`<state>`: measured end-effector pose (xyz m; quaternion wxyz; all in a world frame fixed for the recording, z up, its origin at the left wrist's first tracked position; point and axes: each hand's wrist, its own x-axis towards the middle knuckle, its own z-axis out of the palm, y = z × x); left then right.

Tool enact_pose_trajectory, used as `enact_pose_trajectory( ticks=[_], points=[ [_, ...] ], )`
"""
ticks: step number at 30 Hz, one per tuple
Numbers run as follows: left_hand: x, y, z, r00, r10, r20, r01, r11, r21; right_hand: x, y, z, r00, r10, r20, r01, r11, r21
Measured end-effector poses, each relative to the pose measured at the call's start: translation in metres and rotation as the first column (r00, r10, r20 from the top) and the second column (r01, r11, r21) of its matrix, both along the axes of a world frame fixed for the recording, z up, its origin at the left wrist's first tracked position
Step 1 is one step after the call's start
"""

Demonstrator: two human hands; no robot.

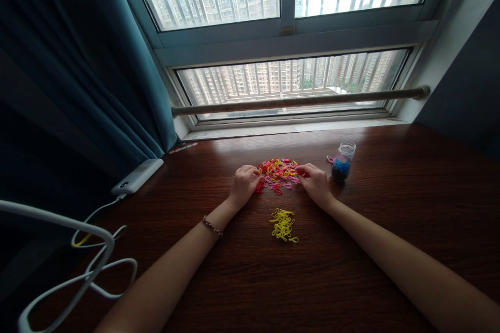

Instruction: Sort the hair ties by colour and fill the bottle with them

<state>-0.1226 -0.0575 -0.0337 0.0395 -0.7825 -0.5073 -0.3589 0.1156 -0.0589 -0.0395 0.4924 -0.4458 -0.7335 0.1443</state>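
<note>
A pile of small rubber bands [279,169] in red, pink, orange and yellow lies on the brown table between my hands. At its left edge, my left hand [244,185] has its fingers pinched, with a yellow rubber band [260,170] at the fingertips. My right hand [315,185] touches the right edge of the pile, thumb and fingers together; whatever is between them is too small to make out. Nearer to me, apart from the pile, sits a small heap of yellow rubber bands [283,225].
Right of the pile stands a clear jar [347,151] with dark, blue and purple contents, a pink loop beside it. A white device [137,177] with a cable and a thick white tube [111,239] occupy the left side. Behind the table [375,166] are a window and metal rail [304,102].
</note>
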Motion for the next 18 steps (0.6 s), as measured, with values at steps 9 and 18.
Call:
enact_pose_trajectory(
  ticks=[9,18],
  points=[
    [-0.0022,0.0014,-0.001,0.999,0.018,0.037,-0.018,1.0,0.005,-0.0004,0.0,-0.0001,1.0,0.011,0.004,-0.011,1.0,0.011],
    [-0.0036,0.0022,-0.003,0.998,0.04,0.054,-0.04,0.999,-0.003,0.0002,-0.0006,0.0,0.999,0.038,-0.035,-0.039,0.999,-0.019]
  ],
)
